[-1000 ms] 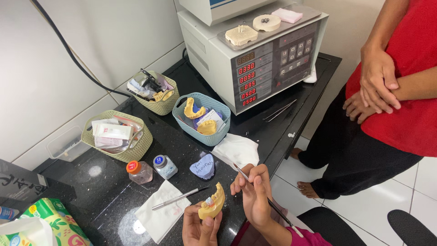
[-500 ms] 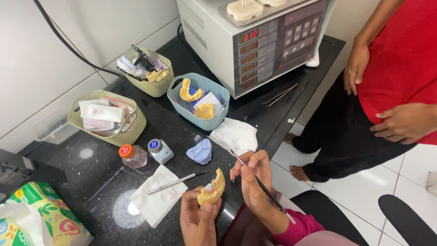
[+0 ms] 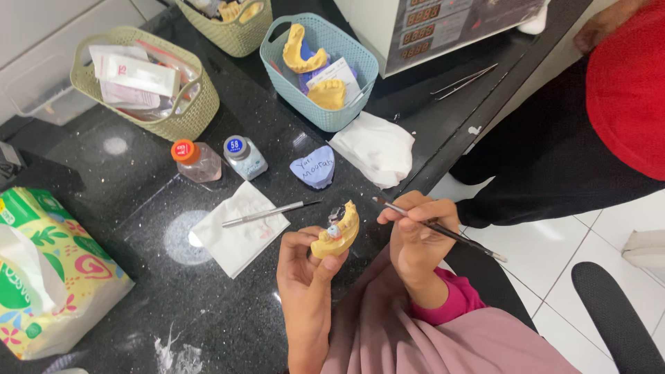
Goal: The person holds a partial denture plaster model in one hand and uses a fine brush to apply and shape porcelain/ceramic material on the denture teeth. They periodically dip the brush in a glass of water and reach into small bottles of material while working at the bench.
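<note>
In the head view, a yellow dental cast (image 3: 337, 234) is held over the near edge of the dark speckled bench (image 3: 138, 201), pinched between the thumb and fingertips of the left hand (image 3: 305, 273), which is closed around it. A thin brush (image 3: 438, 228) is gripped pen-fashion by the right hand (image 3: 418, 239), whose fingers are curled shut on the handle; the brush tip is seen just beside the cast, though contact cannot be told. A white tissue (image 3: 239, 226) with a metal instrument (image 3: 267, 213) laid across it is found just left of the cast. Behind these, two small bottles (image 3: 220, 157) and a bluish-purple cast base (image 3: 313, 167) are set, with a folded white cloth (image 3: 376, 147) near a teal basket (image 3: 320, 69) in which more yellow casts are kept. A person in red (image 3: 627, 90) is seen at the right.
</note>
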